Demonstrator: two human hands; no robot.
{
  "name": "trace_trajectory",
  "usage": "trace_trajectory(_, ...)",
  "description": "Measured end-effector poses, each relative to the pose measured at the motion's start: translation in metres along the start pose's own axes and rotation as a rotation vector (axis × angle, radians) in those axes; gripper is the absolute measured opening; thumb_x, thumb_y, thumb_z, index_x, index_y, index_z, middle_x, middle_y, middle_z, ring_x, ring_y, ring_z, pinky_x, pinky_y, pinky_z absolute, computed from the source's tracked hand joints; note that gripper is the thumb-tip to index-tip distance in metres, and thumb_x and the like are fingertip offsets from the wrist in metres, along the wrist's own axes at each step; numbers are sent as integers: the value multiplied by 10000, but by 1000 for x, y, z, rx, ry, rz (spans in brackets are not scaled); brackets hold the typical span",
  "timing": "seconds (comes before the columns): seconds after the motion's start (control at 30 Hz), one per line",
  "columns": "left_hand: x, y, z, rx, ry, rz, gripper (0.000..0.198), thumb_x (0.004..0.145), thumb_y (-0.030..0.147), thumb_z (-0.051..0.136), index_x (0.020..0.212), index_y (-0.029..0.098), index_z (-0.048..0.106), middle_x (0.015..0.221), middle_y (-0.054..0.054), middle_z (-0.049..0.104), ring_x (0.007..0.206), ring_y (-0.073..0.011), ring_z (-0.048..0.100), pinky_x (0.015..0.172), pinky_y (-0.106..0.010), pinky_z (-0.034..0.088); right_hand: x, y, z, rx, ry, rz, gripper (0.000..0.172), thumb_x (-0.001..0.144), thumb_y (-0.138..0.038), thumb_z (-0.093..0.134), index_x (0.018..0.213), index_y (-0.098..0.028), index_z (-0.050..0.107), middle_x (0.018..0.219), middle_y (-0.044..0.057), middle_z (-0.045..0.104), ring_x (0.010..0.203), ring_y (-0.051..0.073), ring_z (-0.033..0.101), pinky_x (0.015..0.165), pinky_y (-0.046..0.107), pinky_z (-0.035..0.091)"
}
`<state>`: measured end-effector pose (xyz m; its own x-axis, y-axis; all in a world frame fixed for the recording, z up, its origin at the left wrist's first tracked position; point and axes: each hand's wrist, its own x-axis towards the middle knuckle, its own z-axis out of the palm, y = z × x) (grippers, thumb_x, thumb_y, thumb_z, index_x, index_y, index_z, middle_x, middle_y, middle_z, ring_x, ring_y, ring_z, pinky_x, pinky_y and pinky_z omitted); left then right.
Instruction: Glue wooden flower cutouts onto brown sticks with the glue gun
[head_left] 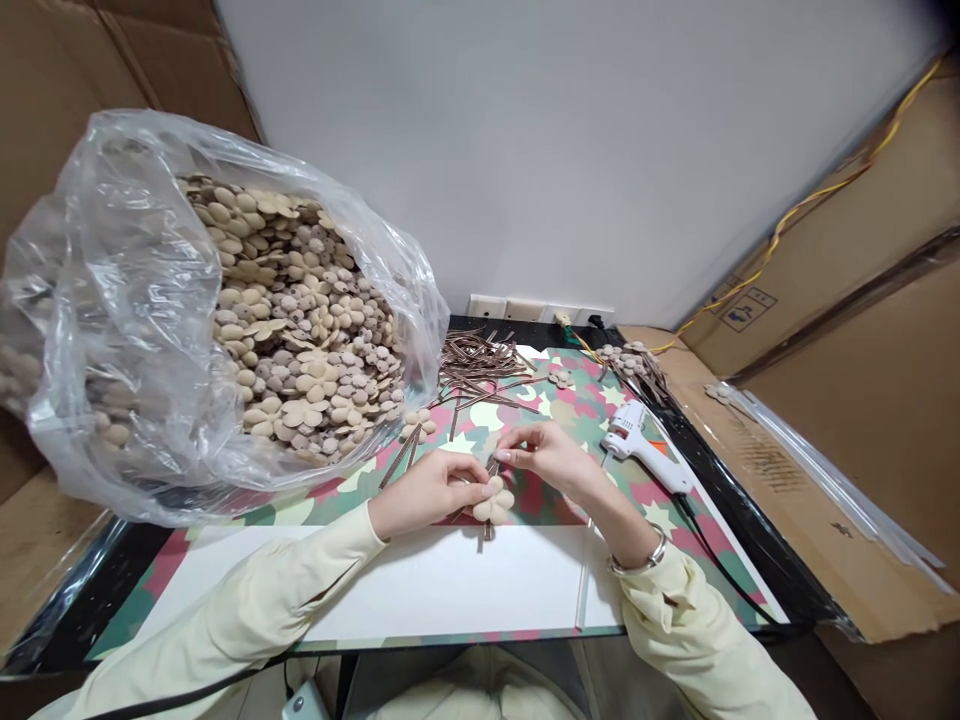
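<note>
A beige fabric flower (494, 503) with rounded petals is pinched at its upper left edge between the thumb and fingers of my left hand (433, 490). My right hand (549, 456) pinches the upper end of a thin brown striped ribbon (492, 466) just above the flower. Short ribbon ends show below the petals; how the ribbon joins the flower is hidden by my fingers. Just left of my left hand lies another beige flower (418, 424) with ribbon strips below it. A white glue gun (646, 447) rests to the right of my right hand.
A large clear plastic bag (142, 300) full of beige and greyish flowers fills the left side. Behind my hands lies a ribbon pile (480, 362). Finished-looking flowers (630, 362) lie back right. A clear stick (583, 580) lies under my right forearm; cardboard boxes (862, 330) stand right.
</note>
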<state>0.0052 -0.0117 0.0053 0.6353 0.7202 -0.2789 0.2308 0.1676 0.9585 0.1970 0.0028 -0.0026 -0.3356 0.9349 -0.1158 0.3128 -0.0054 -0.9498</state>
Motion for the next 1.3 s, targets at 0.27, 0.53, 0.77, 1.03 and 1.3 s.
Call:
trace_trajectory(0.27,2,-5,-4,26,2,43,309,750,430,596,799,127,632,664,-11,608,559,-104,505,451,-182,335,-2,-4,5,-59,113,-58,162,737,-316,602,655,-176,595,704,29,619,626,153,537,609,283,410)
trace_trajectory(0.53,1,5,-26,127,268,181,283,765,395,596,866,135,645,838,-55,673,753,-176,614,642,-226,459,-17,-24,-13,-397,194,-389,141,810,-238,576,675,-202,598,747,39,629,747,190,552,721,322,382)
trace_trajectory(0.77,4,-1,-18,213,482,315,245,805,355,562,919,157,649,867,-50,696,768,-164,637,676,-215,484,-27,-32,-4,-659,78,-627,144,836,-147,536,725,-198,612,956,65,576,937,205,486,809,362,321)
trace_trajectory(1.03,4,-3,-6,233,471,340,219,812,332,546,874,154,657,703,-14,684,657,-134,627,633,-195,504,-17,-18,13,-799,253,-715,171,834,-72,500,800,-212,593,959,41,562,935,191,450,772,338,267)
trace_trajectory(1.3,6,-5,-1,73,441,287,217,788,348,570,844,152,644,748,-26,671,682,-154,644,630,-226,541,-14,-13,18,-855,322,-712,141,872,-146,481,797,-198,588,960,56,573,960,202,451,787,344,263)
